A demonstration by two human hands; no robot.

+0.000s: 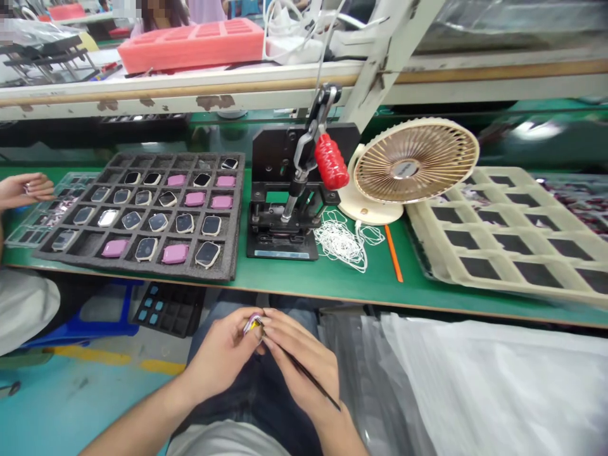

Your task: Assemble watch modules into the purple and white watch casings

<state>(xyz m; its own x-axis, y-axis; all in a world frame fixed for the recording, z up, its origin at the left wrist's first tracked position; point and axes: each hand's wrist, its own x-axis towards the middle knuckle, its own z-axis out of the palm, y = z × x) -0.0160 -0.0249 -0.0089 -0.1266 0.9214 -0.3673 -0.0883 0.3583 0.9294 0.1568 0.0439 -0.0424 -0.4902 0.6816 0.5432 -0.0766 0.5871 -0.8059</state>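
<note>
**Small pink-and-silver part pinched over the lap, a slim dark tool against it**

The bench (294, 276) has a smooth green top with a thin brown edge. On its left side lies a charcoal foam tray (234, 221), grainy and matte, cut into square pockets. These hold smartwatches (208, 253) with glossy dark faces and pale metal rims, among flat pink rounded-square pieces (175, 254). Farther left, a co-worker's hand (33, 189) is near a clear plastic tray (23, 233).

Mid-bench stands a black metal toggle press (285, 223) with a ribbed, shiny red grip (331, 161). Right of it, a loose tangle of white cord (339, 239) lies near a slim orange stick (394, 254). Behind the cord is a cream fan (415, 164) with a round, spoked grille; on the far right, a cream molded tray (439, 256) shows dark square pockets. Crinkled, translucent plastic sheeting (475, 380) spreads at near right.

Below the bench's near edge, the left hand (221, 354) grips the small part (253, 323) between bent fingers. It looks rounded, pinkish and silvery, with a bright yellow patch; the fingers hide most of it. The right hand (304, 370) is curled around a thin dark tool (313, 380), straight and rod-like, its tip end at the part.
</note>
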